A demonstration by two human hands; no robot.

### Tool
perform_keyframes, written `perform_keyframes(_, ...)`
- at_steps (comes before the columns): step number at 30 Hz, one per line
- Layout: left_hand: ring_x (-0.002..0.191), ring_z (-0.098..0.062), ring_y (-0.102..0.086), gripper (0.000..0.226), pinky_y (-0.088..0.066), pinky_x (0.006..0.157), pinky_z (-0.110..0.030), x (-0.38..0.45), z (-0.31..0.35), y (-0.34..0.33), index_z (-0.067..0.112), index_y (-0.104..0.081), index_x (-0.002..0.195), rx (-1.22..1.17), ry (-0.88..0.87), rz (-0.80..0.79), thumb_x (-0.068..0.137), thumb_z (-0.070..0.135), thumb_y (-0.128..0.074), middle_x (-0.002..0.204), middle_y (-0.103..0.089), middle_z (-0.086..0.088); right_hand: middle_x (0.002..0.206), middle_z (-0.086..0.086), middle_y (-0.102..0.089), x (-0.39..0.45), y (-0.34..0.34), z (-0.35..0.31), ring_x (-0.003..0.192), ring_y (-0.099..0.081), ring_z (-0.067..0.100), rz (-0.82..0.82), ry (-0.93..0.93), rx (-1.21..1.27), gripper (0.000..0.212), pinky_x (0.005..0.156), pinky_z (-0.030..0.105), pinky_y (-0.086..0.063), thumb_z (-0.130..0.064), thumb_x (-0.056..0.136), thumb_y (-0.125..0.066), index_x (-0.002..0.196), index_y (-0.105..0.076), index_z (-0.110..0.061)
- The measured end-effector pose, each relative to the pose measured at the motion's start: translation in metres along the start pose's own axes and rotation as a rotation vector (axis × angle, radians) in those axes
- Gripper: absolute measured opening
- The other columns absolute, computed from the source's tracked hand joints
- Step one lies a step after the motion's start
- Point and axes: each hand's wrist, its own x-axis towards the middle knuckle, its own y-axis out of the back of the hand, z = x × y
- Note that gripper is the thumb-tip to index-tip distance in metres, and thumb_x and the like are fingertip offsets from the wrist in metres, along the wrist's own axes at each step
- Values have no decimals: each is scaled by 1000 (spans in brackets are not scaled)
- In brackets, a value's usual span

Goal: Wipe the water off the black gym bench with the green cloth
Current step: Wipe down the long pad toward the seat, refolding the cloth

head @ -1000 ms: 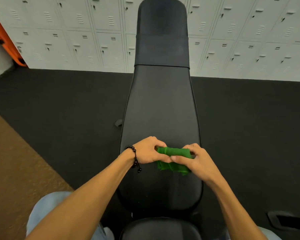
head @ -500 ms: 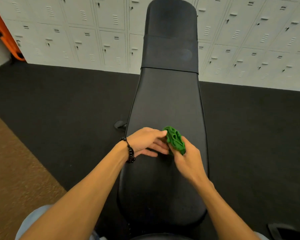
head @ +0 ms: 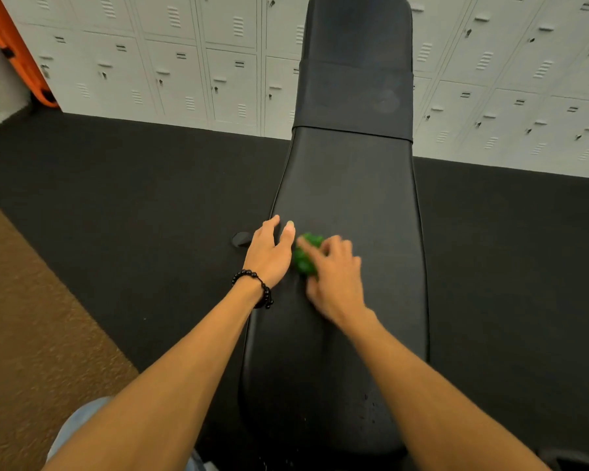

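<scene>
I note the right hand point(head: 334, 280) clenching the bunched green cloth point(head: 306, 254) on the desk point(head: 351, 185) — left hand point(head: 269, 249) released, flat alongside — droplets lie nearer me.

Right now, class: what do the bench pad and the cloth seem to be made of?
Black gym bench: looks like smooth vinyl or leatherette, with a dull sheen and piped seam edges. Green cloth: soft fabric, crumpled into folds; blur hides its weave.

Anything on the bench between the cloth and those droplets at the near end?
Nothing visible. The green cloth, bunched under the right hand, has bare black bench between it and the droplets; only the right forearm passes above that stretch.
</scene>
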Motion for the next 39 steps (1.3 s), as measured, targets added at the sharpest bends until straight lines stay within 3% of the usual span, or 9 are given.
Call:
perform_keyframes(6, 123, -9, -47, 47, -33, 97, -26, -6, -8, 9, 29, -46, 142, -52, 0, 36, 102, 51, -34, 129, -53, 13, 114, 8, -47, -61, -21, -5, 100, -43, 28, -404, 880, -233, 80, 78, 44, -45, -30, 70, -76, 143, -44, -33)
perform_keyframes(11, 103, -4, -53, 36, -37, 86, -23, -6, -15, 14, 31, -54, 127, -57, 18, 45, 102, 50, -37, 105, -56, 22, 103, 10, -45, -6, -3, 39, 89, -40, 30, 73, 157, -129, 81, 67, 43, -43, -7, 65, -63, 142, -51, -31)
perform_keyframes(14, 114, -6, -55, 43, -42, 98, -28, -8, -24, 16, 28, -51, 135, -91, 54, 37, 100, 51, -41, 119, -59, 15, 106, 13, -48, 0, 0, 22, 92, -42, 33, 120, -174, -55, 71, 68, 41, -38, -11, 74, -64, 143, -51, -23)
perform_keyframes(20, 115, -13, -60, 53, -48, 98, -39, -24, -69, 25, 31, -55, 130, -237, 343, -1, 87, 62, -56, 125, -62, 6, 107, 8, -49, -79, -32, -17, 97, -41, 29, -369, 837, -187, 83, 74, 44, -43, -24, 65, -72, 143, -45, -25)
perform_keyframes(25, 98, -16, -67, 64, -53, 82, -35, -52, -92, 24, 18, -66, 116, -405, 610, -241, 91, 71, -39, 110, -71, 1, 101, 10, -52, -87, -40, -38, 90, -45, 31, -159, 357, -66, 70, 68, 42, -43, -19, 68, -77, 134, -56, -15)
perform_keyframes(29, 105, -11, -50, 53, -45, 77, -30, -58, -90, 27, 31, -48, 126, -419, 603, -262, 97, 67, -23, 114, -53, 8, 106, 9, -49, -102, -42, -39, 94, -42, 29, -391, 899, -159, 66, 72, 43, -42, -26, 74, -68, 138, -51, -22)
perform_keyframes(33, 99, -17, -64, 63, -52, 70, -34, -63, -101, 31, 29, -57, 125, -468, 679, -308, 90, 75, -32, 130, -61, -3, 99, 10, -50, -95, -43, -45, 91, -41, 31, -239, 489, -66, 66, 69, 42, -40, -20, 68, -75, 131, -59, -20)
perform_keyframes(37, 129, -26, -48, 91, -35, 106, -52, -74, -118, 29, 27, -49, 138, -312, 773, -452, 75, 90, -33, 147, -47, -1, 113, 7, -50, -114, -38, -49, 101, -42, 29, -547, 1049, -161, 61, 75, 43, -42, -32, 73, -72, 132, -58, -31)
perform_keyframes(39, 128, -30, -48, 106, -38, 104, -57, -80, -124, 27, 29, -47, 141, -279, 840, -485, 62, 98, -35, 144, -49, -4, 109, 6, -48, -105, -39, -50, 97, -38, 28, -516, 902, -159, 61, 72, 43, -41, -25, 69, -74, 128, -61, -35)
